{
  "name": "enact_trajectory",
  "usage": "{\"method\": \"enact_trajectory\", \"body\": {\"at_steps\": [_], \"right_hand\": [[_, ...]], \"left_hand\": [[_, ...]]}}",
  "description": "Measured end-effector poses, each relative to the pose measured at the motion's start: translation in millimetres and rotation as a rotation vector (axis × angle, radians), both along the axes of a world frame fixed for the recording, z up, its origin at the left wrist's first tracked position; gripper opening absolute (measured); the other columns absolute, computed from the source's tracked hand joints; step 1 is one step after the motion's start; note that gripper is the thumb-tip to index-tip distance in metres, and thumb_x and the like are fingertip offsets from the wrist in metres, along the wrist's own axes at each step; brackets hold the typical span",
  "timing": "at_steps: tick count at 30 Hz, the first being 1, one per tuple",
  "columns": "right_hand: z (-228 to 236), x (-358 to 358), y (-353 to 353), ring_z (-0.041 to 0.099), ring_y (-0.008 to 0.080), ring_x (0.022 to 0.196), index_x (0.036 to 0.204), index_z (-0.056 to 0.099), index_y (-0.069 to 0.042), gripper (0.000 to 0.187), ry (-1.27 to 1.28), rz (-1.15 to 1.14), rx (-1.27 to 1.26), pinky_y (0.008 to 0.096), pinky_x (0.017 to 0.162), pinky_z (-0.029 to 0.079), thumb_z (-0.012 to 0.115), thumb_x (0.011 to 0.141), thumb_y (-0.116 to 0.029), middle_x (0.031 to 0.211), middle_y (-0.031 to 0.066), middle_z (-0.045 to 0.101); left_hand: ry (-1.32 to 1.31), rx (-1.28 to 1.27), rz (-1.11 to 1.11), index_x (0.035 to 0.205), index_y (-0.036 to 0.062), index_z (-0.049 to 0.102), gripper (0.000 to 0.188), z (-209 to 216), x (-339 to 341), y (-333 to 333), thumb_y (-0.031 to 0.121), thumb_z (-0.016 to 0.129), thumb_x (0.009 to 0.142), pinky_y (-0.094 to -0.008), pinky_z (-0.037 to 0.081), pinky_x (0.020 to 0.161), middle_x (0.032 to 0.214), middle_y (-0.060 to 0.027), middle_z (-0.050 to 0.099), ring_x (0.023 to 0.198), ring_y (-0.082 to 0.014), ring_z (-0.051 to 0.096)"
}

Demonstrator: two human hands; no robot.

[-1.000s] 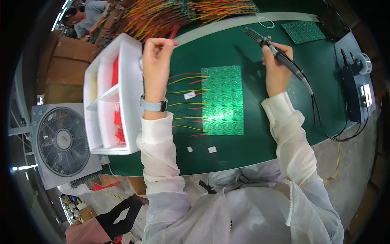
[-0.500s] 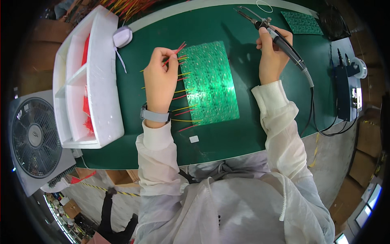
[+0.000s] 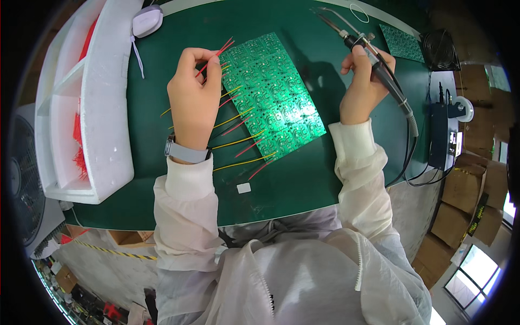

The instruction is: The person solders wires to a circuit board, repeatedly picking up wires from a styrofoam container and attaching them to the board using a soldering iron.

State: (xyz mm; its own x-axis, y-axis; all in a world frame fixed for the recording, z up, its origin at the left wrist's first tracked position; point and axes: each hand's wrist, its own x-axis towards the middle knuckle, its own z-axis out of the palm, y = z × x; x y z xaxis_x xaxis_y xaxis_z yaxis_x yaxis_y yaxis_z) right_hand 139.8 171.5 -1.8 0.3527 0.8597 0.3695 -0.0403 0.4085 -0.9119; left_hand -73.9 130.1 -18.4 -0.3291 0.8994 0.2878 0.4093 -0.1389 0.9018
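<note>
My left hand (image 3: 196, 92) pinches red wires (image 3: 225, 46) between thumb and fingertips, at the top left corner of a green circuit board panel (image 3: 281, 92). The panel lies tilted on the table, printed with many repeated small circuits. Several red and yellow wires (image 3: 234, 115) stick out from its left edge, some partly hidden behind my left hand. To the right of the panel, my right hand (image 3: 365, 84) is closed around a soldering iron (image 3: 382, 70). Its tip, with a thin metal tube alongside, points up and left, raised away from the board.
A white foam box (image 3: 111, 119) with compartments of red wires stands at left, a small white device (image 3: 147, 21) beside it. At right are a dark soldering station (image 3: 444, 132) with cables, a small fan (image 3: 441, 49) and another green board (image 3: 402, 42). A white scrap (image 3: 244, 188) lies near the front edge.
The view has shifted, so the scene sits further left and the board looks turned. My left hand still pinches red wires at the board's corner; my right hand keeps hold of the soldering iron.
</note>
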Motion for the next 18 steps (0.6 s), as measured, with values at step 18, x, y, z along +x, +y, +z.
{"method": "enact_trajectory", "body": {"at_steps": [18], "right_hand": [[1.6,0.5,-2.8,0.053,0.013,0.053,0.091,0.044,0.001,0.026,-0.001,0.025,0.054,0.0235,0.049,0.043,0.065,0.079,-0.009,0.067,0.0098,0.056]], "left_hand": [[0.539,0.146,0.138,0.081,0.0054,0.048,0.01,-5.6,-2.8,2.1,0.007,0.058,0.082,-0.0356,0.045,0.057,0.075,-0.0071,0.056,0.066,-0.0271,0.056]]}}
